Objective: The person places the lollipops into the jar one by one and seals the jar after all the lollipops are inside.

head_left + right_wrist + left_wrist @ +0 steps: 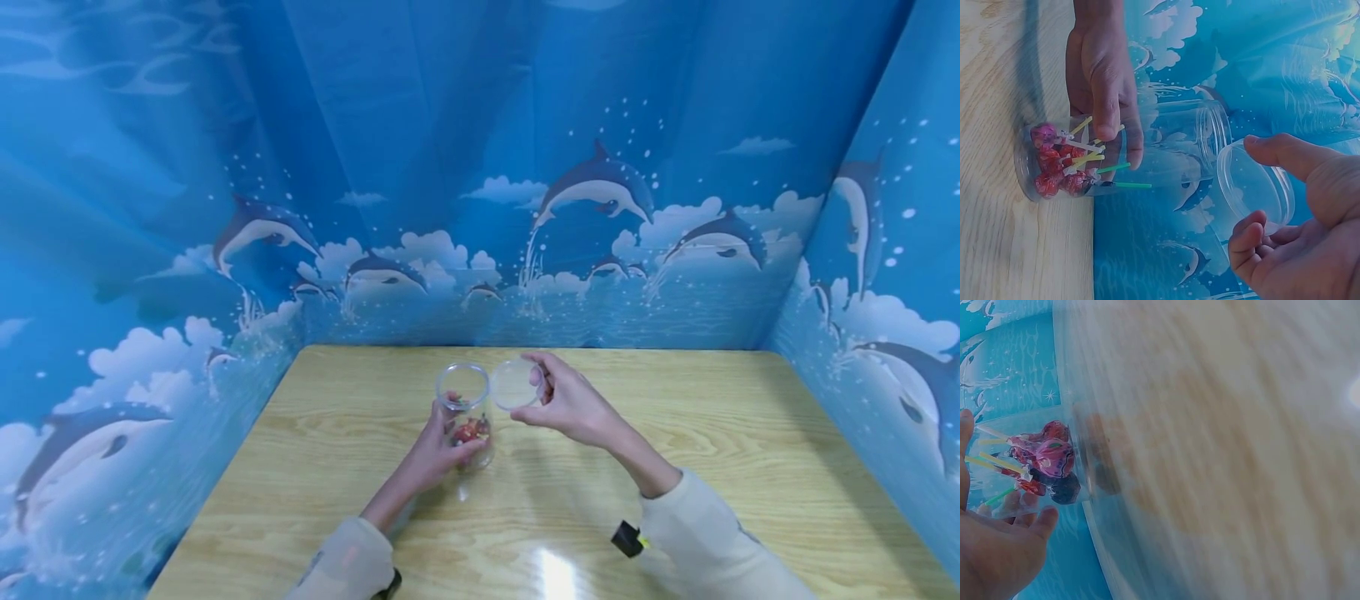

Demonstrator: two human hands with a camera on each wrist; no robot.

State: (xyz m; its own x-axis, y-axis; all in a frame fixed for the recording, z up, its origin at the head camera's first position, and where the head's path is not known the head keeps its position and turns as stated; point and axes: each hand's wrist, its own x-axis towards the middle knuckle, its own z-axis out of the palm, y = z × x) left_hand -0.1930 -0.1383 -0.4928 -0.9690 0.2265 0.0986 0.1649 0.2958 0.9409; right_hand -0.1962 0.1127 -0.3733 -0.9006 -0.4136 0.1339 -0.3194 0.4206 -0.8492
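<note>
A clear plastic jar (pixel 462 387) stands upright near the far edge of the table, its mouth uncovered. My left hand (pixel 435 446) grips it around the side, thumb in front and fingers behind. Inside, several wrapped lollipops (pixel 1060 164) with yellow, white and green sticks lie at the bottom. In my right hand (pixel 572 400) a round clear lid (pixel 514 385) is pinched by its rim, tilted, right beside the jar's mouth. The right wrist view shows the lid (pixel 1255 184) between thumb and fingers, close to the jar's rim.
A wood-grain table (pixel 330 467) spreads beneath both hands. Blue curtains (pixel 450 167) printed with dolphins rise behind it and along both sides. A small black device (pixel 627 539) sits at the right sleeve.
</note>
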